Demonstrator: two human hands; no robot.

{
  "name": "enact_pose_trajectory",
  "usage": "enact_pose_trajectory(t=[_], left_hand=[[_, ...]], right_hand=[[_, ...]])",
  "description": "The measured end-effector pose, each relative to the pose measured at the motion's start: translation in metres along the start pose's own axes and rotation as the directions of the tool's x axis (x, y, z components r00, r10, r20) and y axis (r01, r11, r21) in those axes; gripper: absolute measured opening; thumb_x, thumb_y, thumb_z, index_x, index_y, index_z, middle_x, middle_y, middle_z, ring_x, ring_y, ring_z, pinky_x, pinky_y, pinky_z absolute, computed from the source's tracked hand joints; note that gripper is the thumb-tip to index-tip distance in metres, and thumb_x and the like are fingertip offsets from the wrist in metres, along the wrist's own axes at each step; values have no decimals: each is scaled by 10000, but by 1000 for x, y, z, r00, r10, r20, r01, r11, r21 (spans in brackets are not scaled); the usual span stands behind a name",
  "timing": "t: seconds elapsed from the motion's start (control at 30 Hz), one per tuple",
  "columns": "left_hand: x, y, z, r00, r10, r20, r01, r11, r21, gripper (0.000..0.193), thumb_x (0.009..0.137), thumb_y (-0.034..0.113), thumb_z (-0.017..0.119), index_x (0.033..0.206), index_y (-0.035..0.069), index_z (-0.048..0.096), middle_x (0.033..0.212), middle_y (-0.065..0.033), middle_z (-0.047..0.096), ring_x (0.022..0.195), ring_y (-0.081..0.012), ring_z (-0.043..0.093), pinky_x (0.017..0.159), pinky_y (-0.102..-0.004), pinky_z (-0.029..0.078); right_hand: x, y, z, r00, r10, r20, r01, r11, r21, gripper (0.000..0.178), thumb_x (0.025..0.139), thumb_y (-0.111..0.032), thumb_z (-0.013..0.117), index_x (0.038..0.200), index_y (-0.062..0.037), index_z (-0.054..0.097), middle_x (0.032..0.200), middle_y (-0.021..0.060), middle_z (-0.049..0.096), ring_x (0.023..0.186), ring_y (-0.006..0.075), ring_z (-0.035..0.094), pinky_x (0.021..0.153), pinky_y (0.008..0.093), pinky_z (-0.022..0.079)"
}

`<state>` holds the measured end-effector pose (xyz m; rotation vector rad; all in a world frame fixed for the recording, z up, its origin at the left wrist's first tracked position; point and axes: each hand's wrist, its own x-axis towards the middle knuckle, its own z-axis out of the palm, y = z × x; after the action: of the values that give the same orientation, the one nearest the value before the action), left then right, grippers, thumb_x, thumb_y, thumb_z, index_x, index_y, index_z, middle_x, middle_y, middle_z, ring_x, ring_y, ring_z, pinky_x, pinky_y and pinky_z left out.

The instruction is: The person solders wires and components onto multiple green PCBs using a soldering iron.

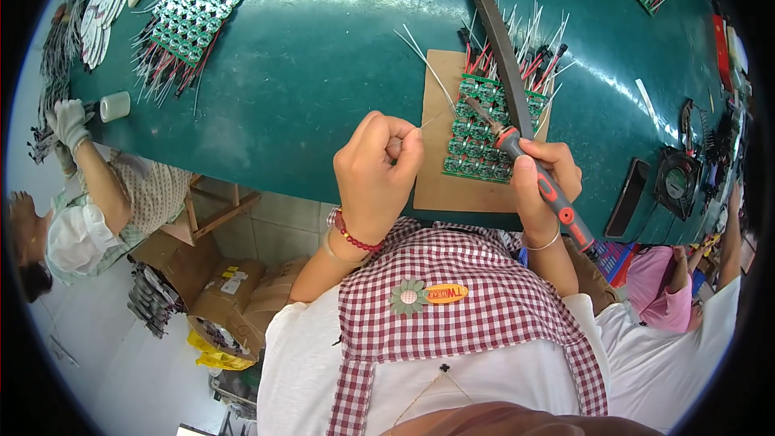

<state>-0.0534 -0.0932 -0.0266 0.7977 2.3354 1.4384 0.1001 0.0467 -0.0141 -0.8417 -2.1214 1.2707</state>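
Near edge of the bench (pixel 307 97): left hand (pixel 375 163), grip pinched together on a thin wire (pixel 433 119), free end aimed at the work. Right hand (pixel 530 200) clamped round the handle of a soldering iron (pixel 559 203), well behind the metal tip, presumably for heat. Tip over the green circuit-board panel (pixel 476 147); contact, cannot tell. Panel lies on brown cardboard (pixel 436 194), perhaps sparing the bench top. Dark bar (pixel 495 28) across it, likely a weight. Leads (pixel 555 39) spread toward the far edge, probably out of the way. Beyond, toward the left edge: second panel (pixel 198 12).
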Motion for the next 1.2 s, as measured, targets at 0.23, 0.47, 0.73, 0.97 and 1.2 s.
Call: enact_pose_trajectory(t=[0.23, 0.47, 0.73, 0.97, 1.2], left_hand=[[1, 1, 1, 1000, -7, 5, 7, 1000, -17, 105, 785, -40, 656, 753, 11, 570, 701, -53, 569, 501, -108, 516, 441, -250, 397], [1, 2, -2, 1000, -27, 5, 27, 1000, -14, 102, 787, -38, 656, 755, 8, 570, 704, -55, 572, 495, -107, 513, 442, -252, 396], [2, 9, 5, 1000, -5, 30, 6, 1000, -26, 112, 779, -32, 667, 756, 16, 569, 692, -52, 565, 498, -112, 518, 442, -255, 400], [3, 13, 17, 997, 56, 54, -56, 998, -6, 136, 770, -22, 678, 744, 30, 554, 678, -46, 554, 497, -127, 520, 445, -264, 416], [1, 13, 26, 995, 64, 79, -62, 998, -19, 144, 769, -21, 676, 743, 34, 545, 678, -46, 556, 498, -134, 527, 444, -268, 428]], right_hand=[[-3, 3, -1, 999, -36, -34, 36, 999, 4, 141, 785, -2, 656, 925, -4, 638, 729, 88, 654, 584, 105, 589, 531, 238, 443], [-5, 4, -6, 996, 23, -89, -13, 994, 109, 141, 794, -7, 643, 935, -1, 637, 727, 88, 638, 577, 99, 544, 527, 240, 413], [-2, 8, -12, 983, -30, -183, 54, 990, 132, 124, 810, -29, 636, 931, -2, 633, 681, 58, 592, 559, 92, 507, 521, 230, 382], [-3, 15, -20, 988, -58, -146, 68, 996, 61, 114, 830, -87, 637, 883, 12, 623, 635, 50, 556, 541, 97, 479, 508, 235, 358], [15, 15, -37, 984, -176, -40, 177, 984, 29, 105, 784, -68, 646, 849, 14, 638, 644, 62, 576, 546, 121, 503, 513, 250, 374]])
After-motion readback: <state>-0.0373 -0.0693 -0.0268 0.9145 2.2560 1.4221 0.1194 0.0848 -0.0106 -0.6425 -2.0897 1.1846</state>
